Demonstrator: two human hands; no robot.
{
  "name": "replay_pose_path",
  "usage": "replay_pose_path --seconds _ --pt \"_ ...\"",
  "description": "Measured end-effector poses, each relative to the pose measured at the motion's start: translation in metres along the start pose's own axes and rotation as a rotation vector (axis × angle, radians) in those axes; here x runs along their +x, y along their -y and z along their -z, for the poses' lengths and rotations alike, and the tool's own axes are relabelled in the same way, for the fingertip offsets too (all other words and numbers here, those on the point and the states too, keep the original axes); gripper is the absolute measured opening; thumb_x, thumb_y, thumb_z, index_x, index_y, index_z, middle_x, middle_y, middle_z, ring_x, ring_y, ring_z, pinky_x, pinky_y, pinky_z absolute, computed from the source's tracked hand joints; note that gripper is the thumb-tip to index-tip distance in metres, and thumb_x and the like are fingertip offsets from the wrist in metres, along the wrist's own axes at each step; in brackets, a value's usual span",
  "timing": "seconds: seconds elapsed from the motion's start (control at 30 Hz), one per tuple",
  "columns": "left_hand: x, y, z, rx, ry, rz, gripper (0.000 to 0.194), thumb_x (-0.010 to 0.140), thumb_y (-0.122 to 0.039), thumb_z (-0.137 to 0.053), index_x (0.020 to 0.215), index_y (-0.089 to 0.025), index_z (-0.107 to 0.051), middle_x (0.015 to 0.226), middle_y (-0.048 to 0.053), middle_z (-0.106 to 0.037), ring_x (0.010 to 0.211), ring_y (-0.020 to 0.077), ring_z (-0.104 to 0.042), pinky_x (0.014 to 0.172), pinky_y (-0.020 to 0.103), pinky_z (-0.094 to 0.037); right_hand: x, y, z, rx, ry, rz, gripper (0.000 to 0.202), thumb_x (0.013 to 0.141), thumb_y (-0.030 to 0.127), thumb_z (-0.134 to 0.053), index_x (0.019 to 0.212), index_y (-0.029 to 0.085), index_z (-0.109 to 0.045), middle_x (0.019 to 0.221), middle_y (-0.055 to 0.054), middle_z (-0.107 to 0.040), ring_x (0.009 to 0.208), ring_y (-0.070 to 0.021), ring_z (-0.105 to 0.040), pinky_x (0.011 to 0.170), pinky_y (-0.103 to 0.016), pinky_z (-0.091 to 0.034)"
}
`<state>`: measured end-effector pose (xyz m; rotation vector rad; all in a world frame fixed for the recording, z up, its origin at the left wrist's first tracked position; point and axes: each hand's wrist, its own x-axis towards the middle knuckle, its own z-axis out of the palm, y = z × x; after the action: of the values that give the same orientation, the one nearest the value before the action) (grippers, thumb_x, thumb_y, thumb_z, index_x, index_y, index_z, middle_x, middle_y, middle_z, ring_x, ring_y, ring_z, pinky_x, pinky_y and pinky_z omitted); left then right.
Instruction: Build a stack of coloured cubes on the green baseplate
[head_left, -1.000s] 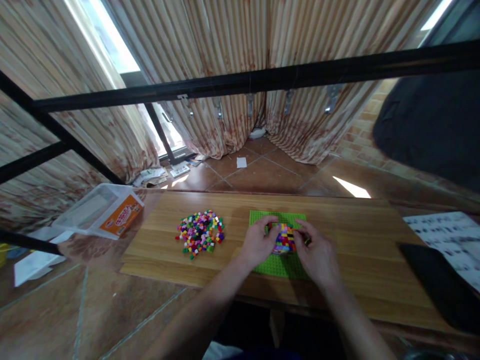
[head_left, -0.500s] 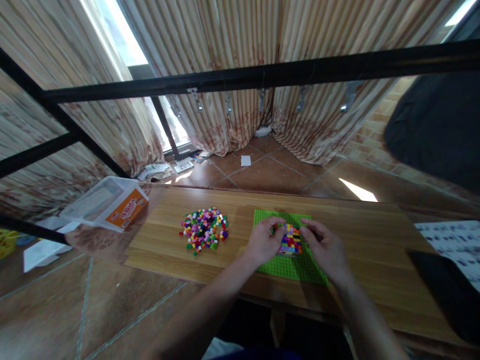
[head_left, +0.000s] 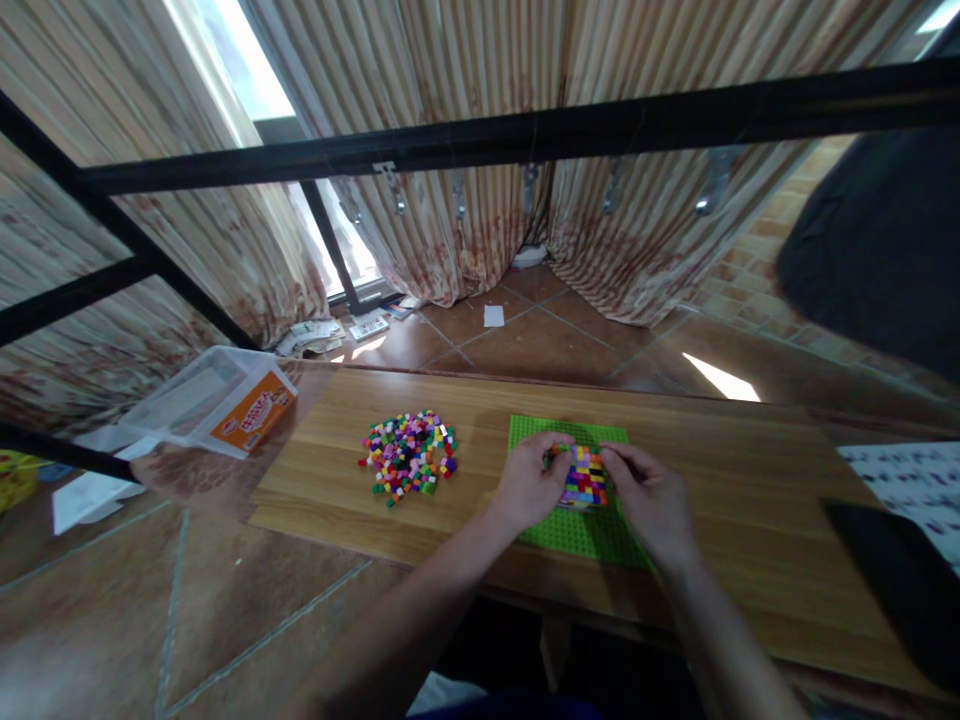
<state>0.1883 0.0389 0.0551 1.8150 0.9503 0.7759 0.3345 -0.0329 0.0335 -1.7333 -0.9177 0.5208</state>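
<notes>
A block of small multicoloured toy bricks (head_left: 586,478) sits on a bright green studded baseplate (head_left: 577,535) on the wooden table. Curled along the block's left side, my left hand (head_left: 531,480) has thumb and fingers bent together, with a few small dark green and red bricks (head_left: 551,457) showing between them. At the upper right corner of the block, my right hand (head_left: 654,500) has its thumb and index finger drawn into a pinch. What that pinch holds, if anything, is hidden. Left of the baseplate lies a loose pile of small coloured bricks (head_left: 409,455).
A clear plastic box (head_left: 202,400) with an orange label stands at the table's left end. At the right end lie a dark flat object (head_left: 892,575) and a printed sheet (head_left: 911,490). A black metal bar (head_left: 465,150) crosses in front of the curtains (head_left: 450,60).
My right thumb and index finger have come closer together at the block's upper right corner. My left hand stays about where it was. The view has shifted slightly.
</notes>
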Motion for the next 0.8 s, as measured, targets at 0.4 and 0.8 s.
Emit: replay_pose_path --seconds 0.4,0.8 --pt "-0.0006 0.0033 -0.0032 -0.009 -0.018 -0.004 0.02 0.088 -0.018 -0.053 0.102 -0.022 -0.068 0.105 0.003 -0.072 0.101 0.0184 -0.065 0.097 0.035 -0.052 0.0003 -0.0017 -0.0015 0.034 0.017 -0.002 0.046 0.077 0.059 -0.063 0.09 0.017 -0.075 0.09 -0.009 -0.074 0.079 -0.0217 -0.067 0.078 -0.037 -0.053" --pt "-0.0062 0.0021 0.0033 -0.07 -0.075 -0.028 0.032 0.088 -0.024 -0.057 0.12 -0.02 -0.061 0.118 0.007 -0.068 0.112 0.0205 -0.062 0.102 0.037 -0.048 -0.004 0.0037 0.0022 0.078 0.025 -0.089 0.055 0.078 0.064 -0.059 0.095 0.014 -0.075 0.084 -0.008 -0.073 0.071 -0.0199 -0.064 0.069 -0.033 -0.051"
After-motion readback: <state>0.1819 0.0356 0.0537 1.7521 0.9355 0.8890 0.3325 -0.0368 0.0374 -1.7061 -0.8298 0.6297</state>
